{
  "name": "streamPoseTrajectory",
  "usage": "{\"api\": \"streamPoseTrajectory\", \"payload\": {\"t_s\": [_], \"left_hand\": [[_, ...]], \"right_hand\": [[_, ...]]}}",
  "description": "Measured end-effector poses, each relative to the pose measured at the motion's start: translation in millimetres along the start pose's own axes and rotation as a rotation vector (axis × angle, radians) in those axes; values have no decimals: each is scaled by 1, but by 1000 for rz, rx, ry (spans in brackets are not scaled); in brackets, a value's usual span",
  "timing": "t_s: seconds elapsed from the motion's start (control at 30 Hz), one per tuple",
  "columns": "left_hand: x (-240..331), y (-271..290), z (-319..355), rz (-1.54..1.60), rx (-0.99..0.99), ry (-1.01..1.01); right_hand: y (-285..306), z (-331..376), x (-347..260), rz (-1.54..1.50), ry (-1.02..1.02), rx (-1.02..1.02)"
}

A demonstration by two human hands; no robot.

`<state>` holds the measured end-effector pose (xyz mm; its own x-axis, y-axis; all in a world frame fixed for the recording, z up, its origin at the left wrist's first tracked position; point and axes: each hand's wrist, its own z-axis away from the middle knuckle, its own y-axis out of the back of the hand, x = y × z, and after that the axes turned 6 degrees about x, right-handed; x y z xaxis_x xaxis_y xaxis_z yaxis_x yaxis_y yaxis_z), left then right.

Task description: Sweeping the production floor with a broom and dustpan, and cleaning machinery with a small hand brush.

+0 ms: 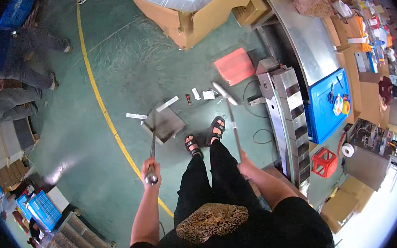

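My left hand (151, 169) grips the long metal handle of a grey dustpan (164, 122) that rests on the green floor ahead of my sandalled feet. My right hand (244, 164) holds the thin handle of a broom, whose pale head (225, 93) touches the floor further out. Several scraps of white paper and small litter (195, 95) lie on the floor between the dustpan and the broom head. A white strip (136, 116) lies just left of the dustpan.
A yellow line (101, 103) crosses the floor on my left. A large cardboard box (189, 10) stands ahead, a red mat (234, 66) beside metal steps (288, 101) and a blue tray (325, 104) on my right. Seated people's legs (18, 80) show at far left.
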<state>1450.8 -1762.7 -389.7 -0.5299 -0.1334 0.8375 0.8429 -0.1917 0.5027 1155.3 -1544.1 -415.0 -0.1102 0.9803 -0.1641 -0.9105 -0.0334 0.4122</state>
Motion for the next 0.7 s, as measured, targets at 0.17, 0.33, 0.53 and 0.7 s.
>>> {"api": "streamPoseTrajectory", "payload": {"t_s": [0.17, 0.33, 0.53, 0.7], "left_hand": [[35, -29, -40, -78, -43, -83], [31, -21, -44, -56, -138, -10], [-40, 36, -32, -7, -183, -87], [-60, 90, 45, 196, 25, 38]], "right_hand": [[-41, 27, -11, 71, 39, -217], [-55, 63, -33, 77, 318, -325], [-6, 117, -29, 81, 399, -411], [32, 132, -45, 254, 408, -306]]}}
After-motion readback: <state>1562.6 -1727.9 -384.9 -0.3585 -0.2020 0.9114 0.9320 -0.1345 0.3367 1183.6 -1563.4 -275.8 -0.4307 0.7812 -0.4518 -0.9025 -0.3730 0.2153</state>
